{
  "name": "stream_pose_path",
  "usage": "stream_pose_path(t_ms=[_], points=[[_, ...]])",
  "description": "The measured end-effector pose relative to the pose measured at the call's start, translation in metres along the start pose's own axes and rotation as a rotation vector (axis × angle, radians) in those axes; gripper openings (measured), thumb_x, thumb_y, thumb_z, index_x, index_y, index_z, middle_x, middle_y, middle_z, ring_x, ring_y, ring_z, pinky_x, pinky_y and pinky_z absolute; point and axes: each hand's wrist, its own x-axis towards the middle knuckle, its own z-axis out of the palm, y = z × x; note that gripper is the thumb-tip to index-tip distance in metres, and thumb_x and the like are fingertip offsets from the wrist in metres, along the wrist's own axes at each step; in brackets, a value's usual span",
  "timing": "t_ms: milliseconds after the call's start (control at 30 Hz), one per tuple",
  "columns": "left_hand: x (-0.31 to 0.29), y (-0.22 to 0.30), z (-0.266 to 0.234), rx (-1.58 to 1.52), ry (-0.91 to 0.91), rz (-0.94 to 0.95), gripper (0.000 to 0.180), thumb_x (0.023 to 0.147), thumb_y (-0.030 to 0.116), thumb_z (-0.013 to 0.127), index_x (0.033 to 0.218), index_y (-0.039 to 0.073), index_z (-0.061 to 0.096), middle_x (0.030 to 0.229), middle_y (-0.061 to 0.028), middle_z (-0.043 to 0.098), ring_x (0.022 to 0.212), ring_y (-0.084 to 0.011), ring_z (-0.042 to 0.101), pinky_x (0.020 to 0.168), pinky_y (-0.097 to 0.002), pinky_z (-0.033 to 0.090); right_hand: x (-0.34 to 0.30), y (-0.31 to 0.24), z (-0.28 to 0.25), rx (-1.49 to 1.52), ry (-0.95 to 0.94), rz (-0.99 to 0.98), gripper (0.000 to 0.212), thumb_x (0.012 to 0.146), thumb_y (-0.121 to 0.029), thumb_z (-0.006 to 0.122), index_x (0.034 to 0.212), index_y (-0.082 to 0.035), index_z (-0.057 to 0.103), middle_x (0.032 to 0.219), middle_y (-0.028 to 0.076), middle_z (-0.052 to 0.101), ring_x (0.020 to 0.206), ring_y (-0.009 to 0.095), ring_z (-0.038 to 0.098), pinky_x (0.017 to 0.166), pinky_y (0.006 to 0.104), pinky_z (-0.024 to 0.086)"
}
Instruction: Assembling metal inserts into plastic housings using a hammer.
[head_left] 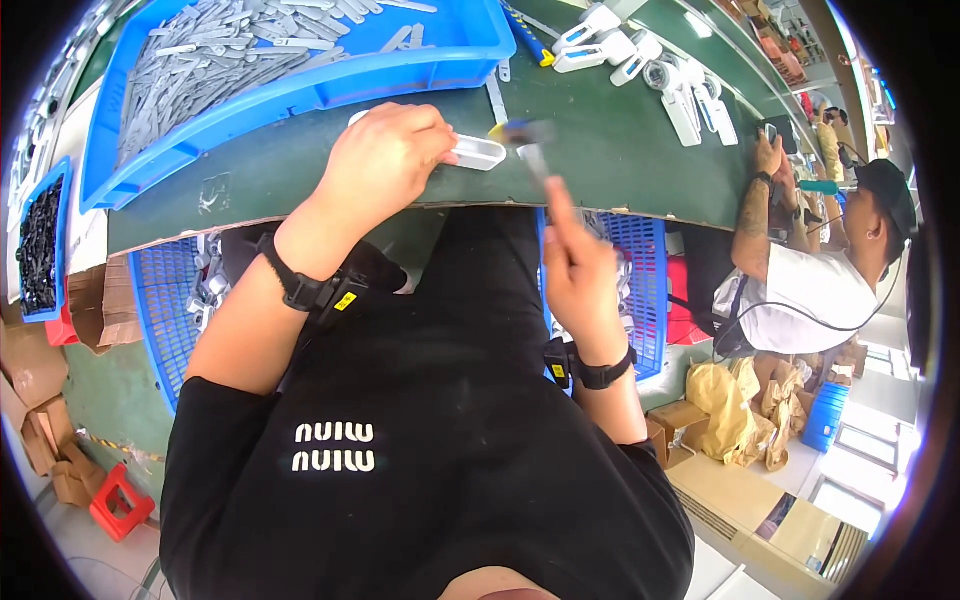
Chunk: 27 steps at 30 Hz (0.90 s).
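Note:
My left hand (pixel 390 150) is closed on a long white plastic handle-like part (pixel 480 153), pressing it to the green tabletop near the front edge. The part's hollow, tray-like end sticks out to the right of my fingers. My right hand (pixel 580 265) grips a hammer (pixel 533 158) in front of the bench edge, its index finger stretched along the shaft. Motion blurs the hammer's head, which has a yellow end and hangs just right of the white part. Whether the two touch, I cannot tell.
A blue tray (pixel 330 88) of grey flat strips fills the back left. Several white handled parts (pixel 685 105) lie at the back right, near a yellow-and-blue tool (pixel 528 38). Blue crates (pixel 640 290) stand beneath the bench. A co-worker (pixel 800 290) sits at the right.

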Motion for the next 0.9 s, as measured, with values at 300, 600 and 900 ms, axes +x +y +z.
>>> stream_pose_path(t_ms=[300, 600, 900], points=[[-0.001, 0.001, 0.001, -0.028, -0.014, -0.026, 0.012, 0.086, 0.011, 0.086, 0.094, 0.007, 0.079, 0.101, -0.0034, 0.078, 0.093, -0.0306, 0.075, 0.081, -0.0427, 0.061, 0.003, -0.012, -0.006, 0.162, 0.089, 0.111, 0.056, 0.107, -0.002, 0.064, 0.162, -0.011, 0.059, 0.078, 0.012, 0.068, 0.065, 0.017, 0.062, 0.070, 0.0300, 0.053], [0.008, 0.008, -0.013, 0.069, -0.196, -0.068, 0.024, 0.088, 0.013, 0.084, 0.111, 0.008, 0.078, 0.101, -0.0062, 0.072, 0.091, -0.0339, 0.072, 0.081, -0.0458, 0.059, 0.009, -0.011, -0.025, 0.416, 0.026, 0.278, 0.052, 0.111, -0.006, 0.064, 0.162, -0.015, 0.061, 0.079, -0.002, 0.059, 0.071, 0.007, 0.053, 0.069, 0.0249, 0.049], [0.011, 0.015, -0.040, 0.027, -0.393, 0.290, 0.039, 0.079, -0.001, 0.075, 0.116, 0.010, 0.082, 0.110, -0.0063, 0.072, 0.110, -0.0283, 0.073, 0.114, -0.0473, 0.050, -0.009, -0.006, -0.012, 0.445, -0.065, 0.397, 0.054, 0.111, -0.005, 0.064, 0.164, -0.014, 0.059, 0.080, -0.004, 0.059, 0.073, 0.006, 0.055, 0.071, 0.0244, 0.049]])
